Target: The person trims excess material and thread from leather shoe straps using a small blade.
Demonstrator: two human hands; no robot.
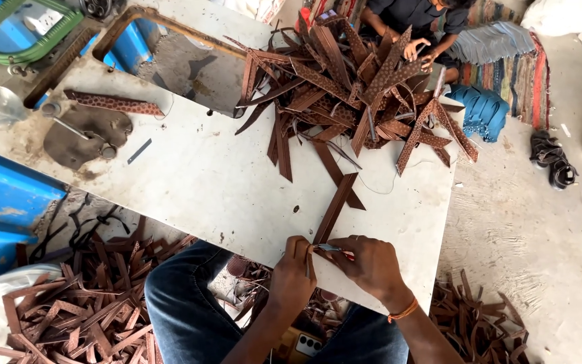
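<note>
My left hand (292,275) pinches the near end of a long brown leather strap (335,205) that lies on the white table (203,182). Beside it, my right hand (370,264) grips a small metal tool (328,248) with a red part, its tip at the same strap end. The two hands touch at the table's near edge. A large heap of brown patterned straps (351,87) covers the far side of the table.
A sewing machine base (89,128) with one patterned strap (112,102) sits at the left. Cut straps litter the floor at the left (82,310) and right (473,323). Another person (419,27) sits beyond the heap. Blue soles (483,108) and black sandals (552,158) lie on the floor.
</note>
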